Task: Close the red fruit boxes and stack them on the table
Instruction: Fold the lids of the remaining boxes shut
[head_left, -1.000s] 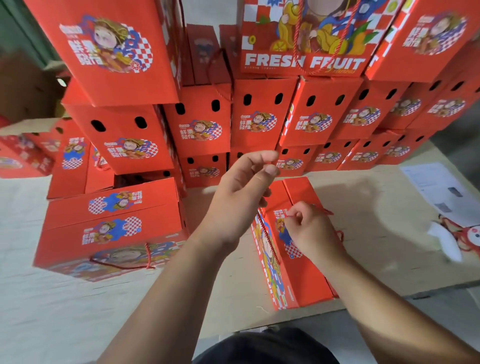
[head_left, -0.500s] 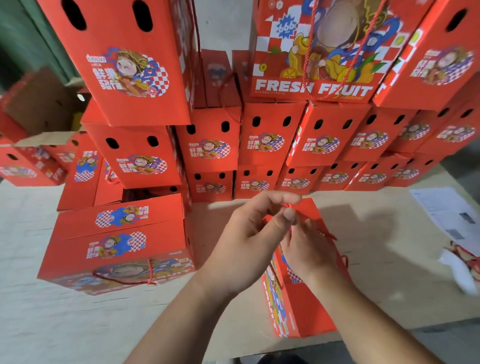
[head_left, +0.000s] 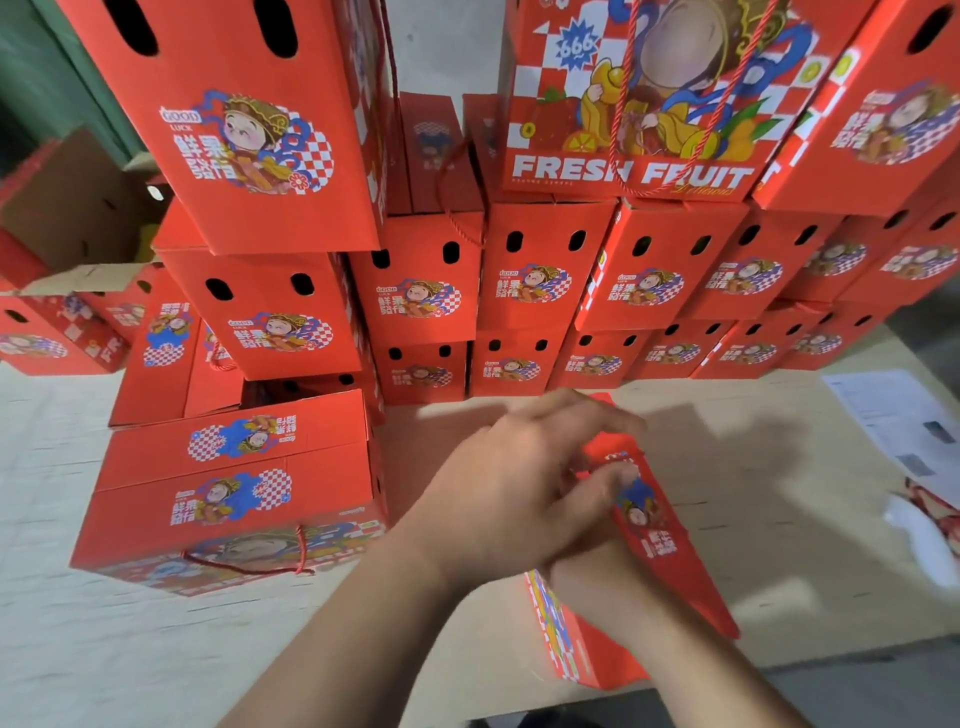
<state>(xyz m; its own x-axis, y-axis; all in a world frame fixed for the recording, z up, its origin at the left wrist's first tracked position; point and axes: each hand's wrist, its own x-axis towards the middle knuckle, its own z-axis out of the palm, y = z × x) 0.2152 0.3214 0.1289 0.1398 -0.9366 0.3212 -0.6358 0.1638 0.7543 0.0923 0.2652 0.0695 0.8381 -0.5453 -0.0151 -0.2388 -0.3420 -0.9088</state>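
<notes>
A flattened red fruit box (head_left: 654, 525) lies on the pale wooden worktop (head_left: 779, 545) right in front of the person, its long side running away from the camera. Its upper face is plain red with a small blue, red-and-white checkered cartoon emblem and white characters; along its near left edge a strip of multicoloured checkered print shows. The left hand (head_left: 524, 493) reaches across above the box, its fingers loosely spread and its thumb bent down to touch the emblem face; the picture is blurred there, so whether it grasps the cardboard cannot be told. The right hand (head_left: 592, 577) is almost wholly hidden under the left wrist and lies against the box, its grasp impossible to judge.

To the left a closed box (head_left: 234, 493) lies on its side on the worktop, red rope handle (head_left: 249, 564) hanging across its front. Behind, a stack of boxes (head_left: 530, 291) with oval hand holes rises in several tiers, one at the top reading "FRESH FRUIT". At the right edge lies a printed paper sheet (head_left: 898, 421)
</notes>
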